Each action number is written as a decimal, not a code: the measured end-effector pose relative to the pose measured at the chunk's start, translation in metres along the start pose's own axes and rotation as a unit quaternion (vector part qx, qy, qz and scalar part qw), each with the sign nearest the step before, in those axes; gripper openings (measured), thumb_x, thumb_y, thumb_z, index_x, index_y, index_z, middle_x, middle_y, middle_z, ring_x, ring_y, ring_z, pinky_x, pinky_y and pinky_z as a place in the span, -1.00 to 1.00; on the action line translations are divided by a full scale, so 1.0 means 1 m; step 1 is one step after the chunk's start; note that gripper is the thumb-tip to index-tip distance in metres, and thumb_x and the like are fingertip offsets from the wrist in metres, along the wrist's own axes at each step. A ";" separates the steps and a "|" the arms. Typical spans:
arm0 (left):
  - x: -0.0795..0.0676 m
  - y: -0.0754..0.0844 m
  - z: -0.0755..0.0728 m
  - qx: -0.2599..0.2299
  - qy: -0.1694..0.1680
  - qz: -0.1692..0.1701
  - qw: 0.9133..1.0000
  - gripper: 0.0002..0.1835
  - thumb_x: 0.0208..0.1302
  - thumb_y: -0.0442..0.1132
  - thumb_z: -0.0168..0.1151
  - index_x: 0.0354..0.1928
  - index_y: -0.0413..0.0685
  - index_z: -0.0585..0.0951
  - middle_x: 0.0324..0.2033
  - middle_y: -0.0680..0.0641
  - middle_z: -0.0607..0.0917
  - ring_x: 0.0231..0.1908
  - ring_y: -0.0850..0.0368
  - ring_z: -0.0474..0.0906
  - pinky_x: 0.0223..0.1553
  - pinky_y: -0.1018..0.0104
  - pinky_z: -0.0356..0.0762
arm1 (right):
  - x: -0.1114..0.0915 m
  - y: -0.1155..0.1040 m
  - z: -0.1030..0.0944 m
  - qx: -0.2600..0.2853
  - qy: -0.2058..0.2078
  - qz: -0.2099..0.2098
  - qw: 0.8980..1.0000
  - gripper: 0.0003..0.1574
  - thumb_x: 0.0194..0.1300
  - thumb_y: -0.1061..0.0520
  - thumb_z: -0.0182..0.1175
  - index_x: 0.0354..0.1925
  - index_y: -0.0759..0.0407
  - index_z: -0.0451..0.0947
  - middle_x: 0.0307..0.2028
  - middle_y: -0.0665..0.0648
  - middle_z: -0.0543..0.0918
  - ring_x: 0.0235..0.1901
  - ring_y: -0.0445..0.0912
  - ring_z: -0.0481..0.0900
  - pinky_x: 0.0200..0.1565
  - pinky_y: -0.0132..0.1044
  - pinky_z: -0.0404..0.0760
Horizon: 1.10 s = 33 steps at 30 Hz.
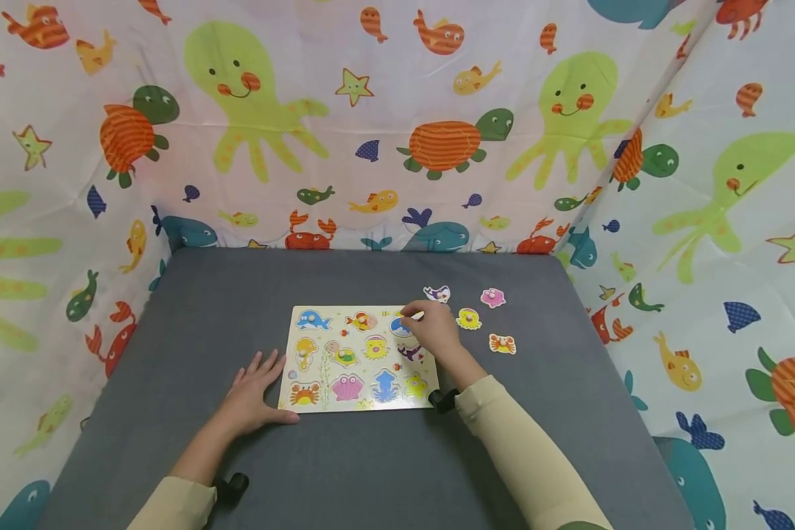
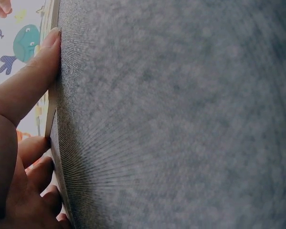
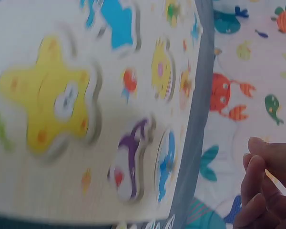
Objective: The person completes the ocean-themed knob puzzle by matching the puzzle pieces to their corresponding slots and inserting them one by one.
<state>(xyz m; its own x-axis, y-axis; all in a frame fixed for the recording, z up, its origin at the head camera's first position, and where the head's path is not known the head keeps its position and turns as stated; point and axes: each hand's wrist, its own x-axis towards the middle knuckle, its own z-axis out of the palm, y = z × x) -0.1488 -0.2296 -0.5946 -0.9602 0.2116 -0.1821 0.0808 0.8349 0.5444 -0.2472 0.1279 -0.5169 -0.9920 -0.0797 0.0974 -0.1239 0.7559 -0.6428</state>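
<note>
A thin cream puzzle board (image 1: 324,404) with colourful sea-animal shapes lies on the grey table. My left hand (image 1: 252,394) rests at its lower left corner, fingers spread along the left side. In the left wrist view the thumb (image 2: 40,62) touches the board's edge. Over the upper right corner of the board is my right hand (image 1: 435,331), close to a round blue shape (image 1: 397,329). Its fingertips are drawn together, and no piece shows between them in the right wrist view. A yellow starfish (image 3: 50,98) and a purple-and-white whale (image 3: 128,167) appear large on the board there.
Loose pieces lie right of the board: a purple-and-white whale (image 1: 436,294), a pink one (image 1: 493,297), a yellow octopus (image 1: 468,319) and a crab (image 1: 502,344). A sea-animal curtain (image 1: 371,44) surrounds the grey table (image 1: 344,471) at the back and sides.
</note>
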 end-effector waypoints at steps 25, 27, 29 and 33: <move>0.000 0.001 -0.001 0.005 -0.002 -0.009 1.000 0.43 -0.32 0.37 0.61 0.57 -0.11 0.13 0.58 -0.28 0.04 0.57 -0.35 -0.26 0.48 -0.40 -0.31 | 0.024 0.098 -0.054 -0.033 0.055 0.135 0.989 -0.66 0.34 0.07 0.33 0.06 0.06 0.71 0.09 0.19 0.70 0.07 0.14 0.61 -0.07 0.06 0.59; 0.000 0.001 -0.001 0.003 -0.001 -0.008 1.000 0.43 -0.32 0.37 0.62 0.57 -0.11 0.14 0.58 -0.28 0.04 0.57 -0.35 -0.26 0.48 -0.40 -0.31 | 0.023 0.103 -0.055 -0.028 0.046 0.151 0.987 -0.67 0.35 0.06 0.32 0.06 0.08 0.71 0.08 0.21 0.70 0.03 0.15 0.60 -0.07 0.05 0.57; 0.000 0.002 -0.001 0.003 -0.002 -0.008 1.000 0.42 -0.32 0.37 0.62 0.57 -0.11 0.14 0.58 -0.27 0.04 0.57 -0.35 -0.26 0.48 -0.40 -0.31 | 0.022 0.107 -0.055 -0.031 0.039 0.162 0.986 -0.68 0.35 0.06 0.31 0.04 0.08 0.72 0.08 0.22 0.70 0.00 0.15 0.59 -0.09 0.05 0.56; 0.001 0.001 0.002 0.004 -0.004 -0.009 1.000 0.43 -0.32 0.38 0.61 0.58 -0.10 0.13 0.58 -0.27 0.03 0.57 -0.35 -0.27 0.48 -0.39 -0.32 | 0.022 0.115 -0.054 -0.055 0.045 0.177 0.982 -0.72 0.30 0.06 0.35 -0.03 0.06 0.75 0.05 0.25 0.71 -0.01 0.21 0.61 -0.07 0.12 0.55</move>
<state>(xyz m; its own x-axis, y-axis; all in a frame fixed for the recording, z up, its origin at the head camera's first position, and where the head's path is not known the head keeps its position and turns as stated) -0.1492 -0.2273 -0.5954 -0.9595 0.2000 -0.1986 0.0652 0.8430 0.5339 -0.2826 0.2480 -0.5481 -0.9660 0.2542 -0.0474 0.2359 0.7915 -0.5639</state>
